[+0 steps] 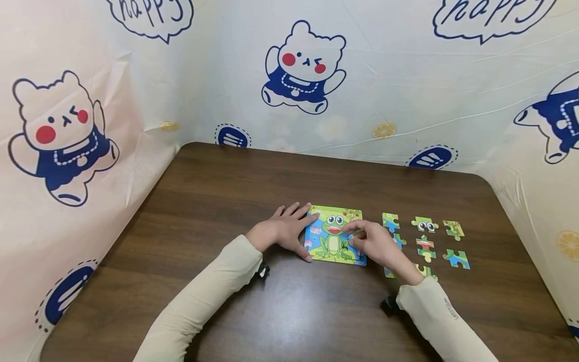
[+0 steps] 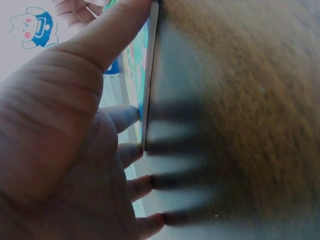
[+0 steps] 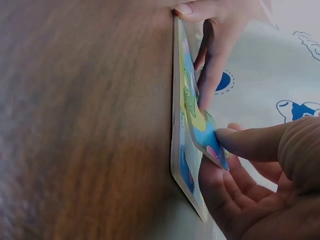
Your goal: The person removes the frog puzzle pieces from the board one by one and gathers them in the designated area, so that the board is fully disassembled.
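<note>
A flat frog puzzle board (image 1: 333, 240) lies on the table, its picture a green frog on yellow, green and blue. My left hand (image 1: 289, 230) is spread along its left side, with the thumb at the near corner and fingertips on and beside the far left corner. Over the board's right part, my right hand (image 1: 377, 245) pinches a jigsaw piece (image 3: 206, 131) between thumb and fingers. That piece is tilted, its outer edge raised off the board in the right wrist view; the fingers cover most of it in the head view.
Loose jigsaw pieces lie in rough rows to the right, among them one with frog eyes (image 1: 424, 224), one with a red mouth (image 1: 425, 244) and a blue-green one (image 1: 458, 259). My right forearm partly covers the nearest pieces. A printed cloth (image 1: 217, 90) stands around the brown table (image 1: 253, 186).
</note>
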Available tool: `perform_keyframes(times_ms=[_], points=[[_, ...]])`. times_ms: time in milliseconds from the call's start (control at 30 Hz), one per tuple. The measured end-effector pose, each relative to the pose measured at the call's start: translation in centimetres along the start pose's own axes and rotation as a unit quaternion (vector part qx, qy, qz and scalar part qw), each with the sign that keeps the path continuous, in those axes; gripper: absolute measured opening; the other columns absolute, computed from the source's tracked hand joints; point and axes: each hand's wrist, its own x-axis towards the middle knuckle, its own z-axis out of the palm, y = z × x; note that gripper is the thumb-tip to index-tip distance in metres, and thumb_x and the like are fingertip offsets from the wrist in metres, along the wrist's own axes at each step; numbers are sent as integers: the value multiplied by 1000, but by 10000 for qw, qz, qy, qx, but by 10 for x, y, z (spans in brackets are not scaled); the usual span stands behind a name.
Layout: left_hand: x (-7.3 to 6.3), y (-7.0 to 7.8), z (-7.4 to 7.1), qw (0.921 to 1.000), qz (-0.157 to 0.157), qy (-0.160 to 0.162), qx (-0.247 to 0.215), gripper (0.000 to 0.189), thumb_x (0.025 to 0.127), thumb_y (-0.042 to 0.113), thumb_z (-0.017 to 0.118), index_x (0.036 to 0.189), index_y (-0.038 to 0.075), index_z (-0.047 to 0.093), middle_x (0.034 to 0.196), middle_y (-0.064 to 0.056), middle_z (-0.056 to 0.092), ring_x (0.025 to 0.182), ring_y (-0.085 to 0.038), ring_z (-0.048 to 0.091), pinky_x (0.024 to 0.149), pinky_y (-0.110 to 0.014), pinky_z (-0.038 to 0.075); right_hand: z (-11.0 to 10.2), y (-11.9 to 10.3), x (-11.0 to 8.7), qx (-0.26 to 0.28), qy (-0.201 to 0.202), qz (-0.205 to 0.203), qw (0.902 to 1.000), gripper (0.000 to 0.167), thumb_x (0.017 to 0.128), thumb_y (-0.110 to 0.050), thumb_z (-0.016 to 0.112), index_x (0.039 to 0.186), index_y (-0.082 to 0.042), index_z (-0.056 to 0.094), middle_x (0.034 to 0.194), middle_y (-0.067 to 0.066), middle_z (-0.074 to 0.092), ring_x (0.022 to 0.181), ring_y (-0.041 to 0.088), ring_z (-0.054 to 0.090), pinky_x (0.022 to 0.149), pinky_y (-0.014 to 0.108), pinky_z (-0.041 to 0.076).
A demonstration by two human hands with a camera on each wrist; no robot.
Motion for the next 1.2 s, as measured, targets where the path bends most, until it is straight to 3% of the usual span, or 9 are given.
perform_keyframes(times_ms=[267,533,633,733,767,833,933,1067,1200], points=[[0,0,0,10000,-6,4,11,118,73,76,74,164,35,11,173,0,-4,160,-32,-1,126,-58,7,-1,5,-5,-122,-448,-330,9984,31,96,-6,67,124,-17,71,123,8,71,93,24,61,76,37,51],[-1,0,0,10000,18,12,-56,117,74,75,75,164,34,13,173,-1,-3,160,-32,-1,126,-58,6,0,8,-8,-34,-593,-247,9979,36,96,-10,68,130,-22,70,129,10,68,73,15,50,60,25,40],[-1,-1,0,10000,16,14,-29,118,73,75,75,164,34,12,173,0,-4,160,-32,-1,126,-58,6,-3,7,-8,294,-628,-84,9976,36,98,-13,66,132,-22,68,97,12,70,66,13,48,58,26,41],[-1,-1,0,10000,36,19,-38,118,73,76,74,164,35,11,173,0,-5,160,-31,-2,126,-58,6,-8,6,-6,1052,-739,236,9914,37,101,-14,62,139,-15,62,71,5,58,71,9,58,63,26,52],[-1,-1,0,10000,38,17,-40,118,73,76,74,164,35,10,173,0,-5,160,-31,-2,126,-58,6,-10,5,-5,1357,-790,354,9870,39,102,-13,60,141,-12,59,66,3,52,73,11,61,64,28,55],[-1,-1,0,10000,27,26,-45,119,73,76,74,164,35,10,173,0,-5,160,-31,-3,126,-58,6,-15,4,-3,1875,-854,520,9772,41,104,-12,56,144,-6,54,66,0,51,91,11,68,71,31,60],[0,-1,0,10000,-3,20,-64,119,73,76,75,164,35,10,173,1,-6,160,-31,-3,126,-57,6,-22,2,1,2326,-969,645,9656,44,106,-12,52,148,-2,46,68,-2,45,105,12,68,72,33,61],[1,-2,2,9999,6,3,-100,119,73,75,75,164,35,10,173,1,-6,160,-30,-4,127,-57,5,-30,-4,3,2549,-1038,767,9583,45,107,-15,51,150,-3,44,89,4,53,93,15,64,72,31,61],[-2,-1,1,10000,6,6,-83,118,74,75,75,164,34,11,173,0,-5,160,-31,-3,127,-57,6,-39,-14,3,2702,-985,813,9543,47,105,-18,56,149,-4,47,123,9,58,85,16,59,74,27,60]])
